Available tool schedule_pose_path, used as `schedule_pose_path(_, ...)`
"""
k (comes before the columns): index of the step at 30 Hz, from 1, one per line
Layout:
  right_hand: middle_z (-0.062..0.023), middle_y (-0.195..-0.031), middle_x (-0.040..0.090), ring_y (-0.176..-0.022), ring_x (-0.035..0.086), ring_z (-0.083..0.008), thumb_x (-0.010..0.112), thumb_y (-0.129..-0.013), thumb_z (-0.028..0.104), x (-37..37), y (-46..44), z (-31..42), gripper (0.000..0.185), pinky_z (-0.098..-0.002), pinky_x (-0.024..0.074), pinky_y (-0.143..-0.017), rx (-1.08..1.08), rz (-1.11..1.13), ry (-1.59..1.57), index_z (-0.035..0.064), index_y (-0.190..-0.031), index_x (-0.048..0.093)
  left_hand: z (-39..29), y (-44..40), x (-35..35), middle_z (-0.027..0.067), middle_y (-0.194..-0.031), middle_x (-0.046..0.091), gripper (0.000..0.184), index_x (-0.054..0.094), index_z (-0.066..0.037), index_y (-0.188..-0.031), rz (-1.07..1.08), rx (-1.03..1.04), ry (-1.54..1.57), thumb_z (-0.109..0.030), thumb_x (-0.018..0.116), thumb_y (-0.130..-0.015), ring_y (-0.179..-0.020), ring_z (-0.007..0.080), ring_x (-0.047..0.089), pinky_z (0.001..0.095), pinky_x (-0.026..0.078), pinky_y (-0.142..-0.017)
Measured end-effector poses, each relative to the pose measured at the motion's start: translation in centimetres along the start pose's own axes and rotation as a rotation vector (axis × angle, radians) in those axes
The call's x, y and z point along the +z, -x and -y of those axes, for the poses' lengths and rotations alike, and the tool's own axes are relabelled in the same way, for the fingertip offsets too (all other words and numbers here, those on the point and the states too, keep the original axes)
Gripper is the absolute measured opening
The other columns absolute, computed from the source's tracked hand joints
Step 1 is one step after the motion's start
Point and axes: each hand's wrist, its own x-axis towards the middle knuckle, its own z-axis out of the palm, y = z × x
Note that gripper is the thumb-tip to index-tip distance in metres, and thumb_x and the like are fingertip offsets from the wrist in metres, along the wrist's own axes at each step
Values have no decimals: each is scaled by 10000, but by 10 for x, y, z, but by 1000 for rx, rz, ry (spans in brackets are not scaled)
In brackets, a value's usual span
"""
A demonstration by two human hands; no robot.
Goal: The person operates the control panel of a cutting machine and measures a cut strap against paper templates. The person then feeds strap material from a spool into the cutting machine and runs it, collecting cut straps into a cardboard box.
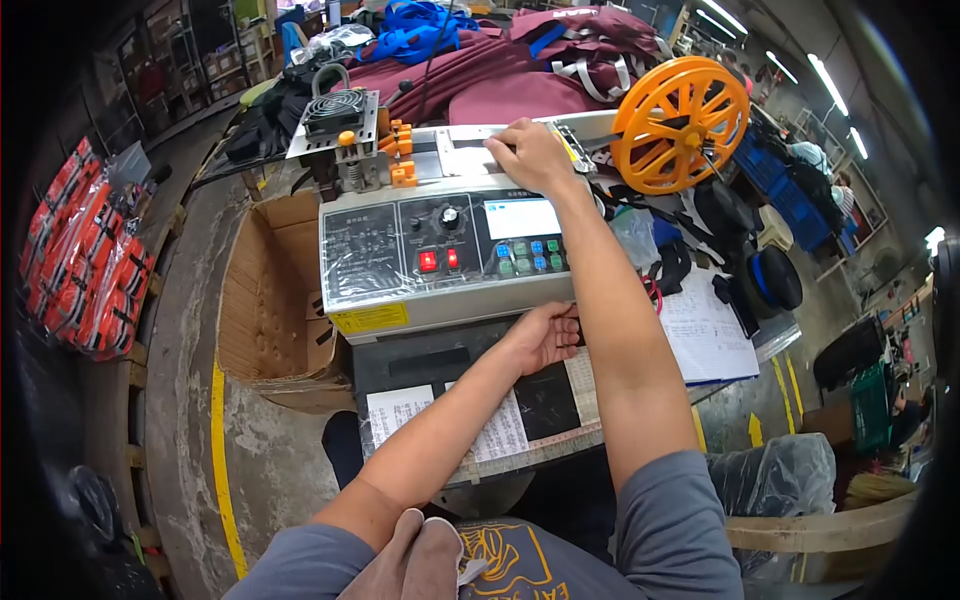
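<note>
A benchtop machine with an orange reel (683, 125) stands in front of me, its control panel (375, 250) carrying a small lit screen (522, 219), red switches and coloured buttons. My right hand (535, 158) reaches over the panel to the top of the machine (468, 160). Its fingers are bent down and the tips are hidden, so what they grip there does not show. Below the panel, by the machine's lower front edge, my left hand (545, 338) is half curled with the palm partly showing and nothing visible in it.
An open cardboard box (262, 300) stands left of the machine. Printed sheets (495, 425) and a written page (705, 335) lie on the table. Black strap rolls (775, 278) are at the right. Maroon fabric (520, 80) and blue straps (415, 30) are piled behind.
</note>
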Motion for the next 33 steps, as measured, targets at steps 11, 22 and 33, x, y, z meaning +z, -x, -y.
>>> schedule_pose_path(11, -93, -1045, 740, -1095, 688, -305, 662, -897, 346, 4, 2, -9, 252, -489, 465, -1021, 46, -66, 34, 176, -975, 831, 2, -1, 1, -26, -839, 704, 282, 675, -117, -1066, -30, -1, 6, -357, 531, -1098, -774, 117, 665, 340, 562, -740)
schedule_pose_path(22, -112, -1058, 733, -1099, 678, -325, 665, -891, 303, 1, 3, -1, 246, -450, 530, -991, 68, -71, 22, 129, -963, 823, 2, 1, 2, -25, -850, 718, 281, 672, -122, -1049, -23, 21, -22, -349, 517, -1107, -760, 105, 672, 314, 571, -714)
schedule_pose_path(33, -87, -1064, 717, -1142, 659, -305, 693, -886, 326, 1, 4, -1, 240, -462, 512, -1026, 89, -45, 45, 155, -1015, 801, -1, 7, 11, 5, -892, 753, 319, 681, -112, -1067, -20, 41, 3, -356, 484, -1126, -816, 132, 718, 318, 579, -726)
